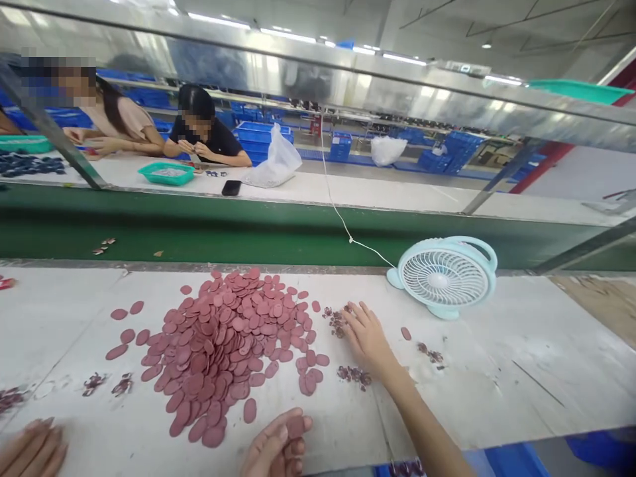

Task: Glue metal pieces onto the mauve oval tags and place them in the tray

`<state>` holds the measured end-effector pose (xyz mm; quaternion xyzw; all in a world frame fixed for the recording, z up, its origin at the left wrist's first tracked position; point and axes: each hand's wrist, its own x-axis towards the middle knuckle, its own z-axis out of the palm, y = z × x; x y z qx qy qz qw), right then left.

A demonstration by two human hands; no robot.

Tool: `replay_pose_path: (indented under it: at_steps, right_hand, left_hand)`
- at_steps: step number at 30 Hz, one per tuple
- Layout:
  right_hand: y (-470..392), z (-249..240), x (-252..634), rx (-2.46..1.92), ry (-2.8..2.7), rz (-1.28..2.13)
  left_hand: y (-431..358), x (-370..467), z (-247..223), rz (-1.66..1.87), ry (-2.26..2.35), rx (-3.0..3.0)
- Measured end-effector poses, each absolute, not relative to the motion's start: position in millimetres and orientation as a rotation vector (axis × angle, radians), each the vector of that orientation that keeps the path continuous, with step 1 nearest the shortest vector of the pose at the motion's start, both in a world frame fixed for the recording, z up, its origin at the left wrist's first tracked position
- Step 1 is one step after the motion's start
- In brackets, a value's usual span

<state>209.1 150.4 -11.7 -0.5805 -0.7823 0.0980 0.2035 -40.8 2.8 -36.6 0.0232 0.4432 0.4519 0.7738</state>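
Observation:
My left hand (275,445) is closed at the bottom middle, pinching a flat maroon oval piece (295,427) between thumb and fingers. A large heap of similar maroon oval pieces (223,331) lies just beyond and left of it. To the right, my right hand (368,336) reaches over the white table with its fingers stretched out. Its fingertips touch or hover at a small cluster of shiny dark brown parts (336,322); whether they grip one is hidden. Another small cluster of dark parts (354,376) lies just below that hand.
A light blue fan (444,278) stands at the table's back edge, its white cord (338,212) running upward. A co-worker's hand (32,450) rests at lower left, near dark parts (94,383). Across a green divider (248,228), two people sit by a green tray (167,173).

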Motion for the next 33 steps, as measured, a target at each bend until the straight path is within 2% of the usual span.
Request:
replay_pose_path:
  at_steps: [5,10,15,22,28,33]
  right_hand:
    - [78.3,-0.9,226.7,-1.645,-2.135,0.373]
    - [43.8,-14.2,239.2,-1.577,-2.247,0.577]
    - [29.5,-20.1,249.6,-1.84,-2.06,0.771]
    - [19.9,-3.0,247.7,-2.061,-1.945,0.92]
    - [16.9,-4.1,242.3,-1.941,-2.041,0.879]
    - [11.4,-1.3,238.4,-2.018,-1.93,0.96]
  left_hand:
    - [3.6,-30.4,-31.7,0.977,0.977,-0.048]
    - [6.6,-16.7,-22.9,0.959,0.948,-0.001]
    - [6.0,-5.7,-15.7,0.94,0.934,0.06]
    - [4.2,0.5,-11.0,0.913,0.926,0.084]
    - [7.0,-1.5,-7.6,0.913,0.937,0.097]
    - [5.8,-2.4,-5.6,0.865,0.917,0.137]
